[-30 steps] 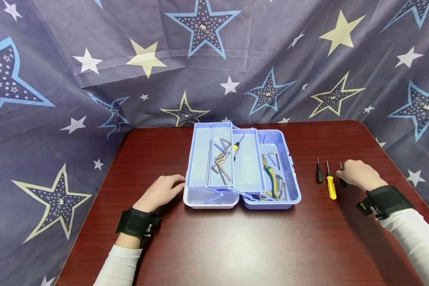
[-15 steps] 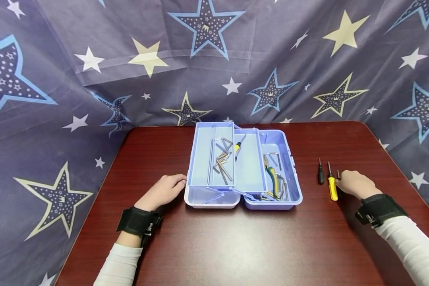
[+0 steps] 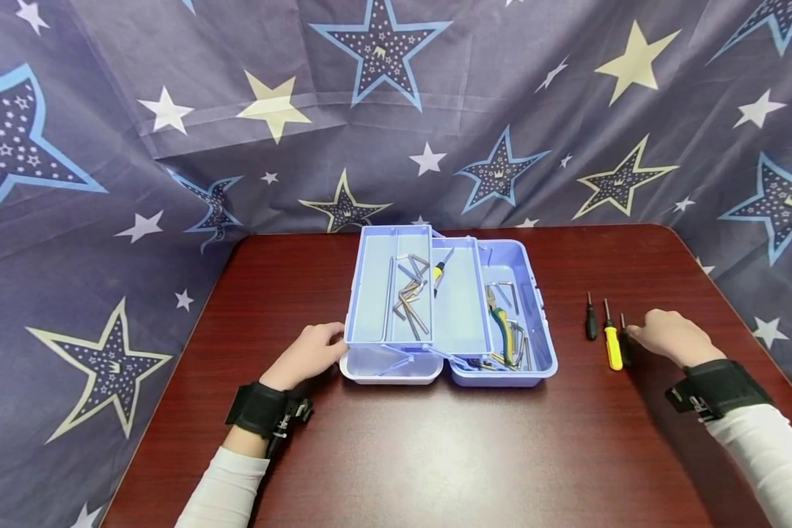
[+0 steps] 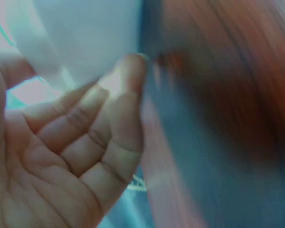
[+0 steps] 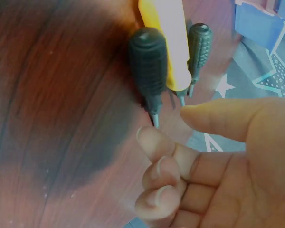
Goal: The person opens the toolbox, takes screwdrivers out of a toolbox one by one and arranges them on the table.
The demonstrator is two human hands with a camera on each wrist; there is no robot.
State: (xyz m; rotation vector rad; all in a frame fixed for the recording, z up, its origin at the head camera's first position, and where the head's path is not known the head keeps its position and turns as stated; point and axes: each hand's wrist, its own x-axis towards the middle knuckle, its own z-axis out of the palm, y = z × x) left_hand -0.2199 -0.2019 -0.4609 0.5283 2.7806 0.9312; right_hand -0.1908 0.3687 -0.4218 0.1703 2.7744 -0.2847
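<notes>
In the head view my left hand (image 3: 309, 355) reaches the left side of a light-blue toolbox (image 3: 501, 380), its fingertips right at the edge. Up close, the fingers (image 4: 126, 109) lie against a pale wall, slightly bent, with the thumb apart. On the right, my right hand (image 3: 675, 339) is beside a black-handled screwdriver (image 3: 625, 350). The right wrist view has its thumb and index finger apart, near that screwdriver's shaft (image 5: 155, 119), with nothing between them. A yellow screwdriver (image 3: 612, 347) and a second black screwdriver (image 3: 590, 324) lie alongside in a row.
The toolbox stands open with stepped trays. Several hex keys (image 3: 411, 297) lie in the upper tray (image 3: 373, 293), a yellow-black screwdriver (image 3: 438, 271) in the middle one. Green-handled pliers (image 3: 504, 334) lie in the bottom compartment. A star-patterned cloth (image 3: 396, 169) hangs behind the table (image 3: 462, 455).
My right hand moves left with the rightmost black screwdriver, closer to the yellow one, then its fingers part and it draws back slightly right. My left hand shifts slightly at the toolbox.
</notes>
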